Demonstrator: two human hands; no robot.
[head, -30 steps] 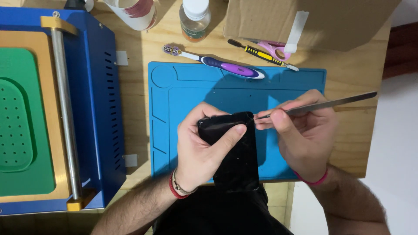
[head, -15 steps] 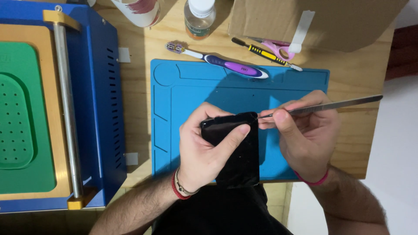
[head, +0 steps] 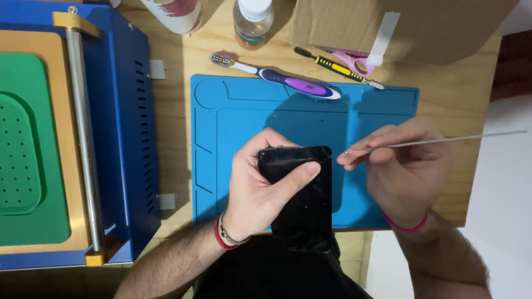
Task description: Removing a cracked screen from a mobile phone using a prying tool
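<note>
Phone [head: 302,194], black and glossy, sits over the blue mat [head: 249,116], gripped in my left hand [head: 260,191], thumb across its face. My right hand [head: 407,171] pinches a thin metal tool [head: 454,138] just beside its edge. Toothbrush [head: 288,82] lies beyond.

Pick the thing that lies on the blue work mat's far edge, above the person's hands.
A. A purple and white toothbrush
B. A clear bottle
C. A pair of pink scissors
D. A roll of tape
A: the purple and white toothbrush lies slantwise across the top rim of the blue work mat, beyond the left hand and the right hand.
</note>
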